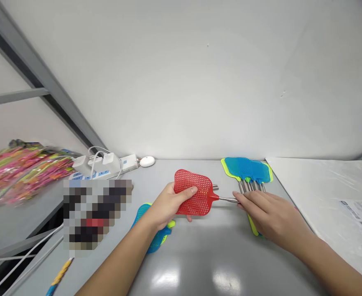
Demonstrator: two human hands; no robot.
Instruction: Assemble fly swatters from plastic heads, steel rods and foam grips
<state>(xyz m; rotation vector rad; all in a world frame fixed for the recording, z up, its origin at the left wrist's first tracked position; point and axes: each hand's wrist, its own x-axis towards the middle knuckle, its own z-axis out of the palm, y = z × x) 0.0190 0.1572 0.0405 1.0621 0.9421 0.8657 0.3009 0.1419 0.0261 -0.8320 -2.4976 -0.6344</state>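
Note:
My left hand is closed on the mesh head of a red fly swatter, thumb on top and fingers beneath. The swatter's metal shaft points right, and my right hand pinches its far end. Just behind the right hand lies a group of blue and yellow-green fly swatters with metal shafts, partly covered by that hand. Under my left wrist are more blue and yellow-green swatter heads, partly hidden. Short metal shaft ends show just past the red head.
A power strip with white plugs and a white oval device sit along the wall. Colourful plastic-wrapped items lie at far left. A blurred patch covers something at left. White wrapped sheeting lies at right.

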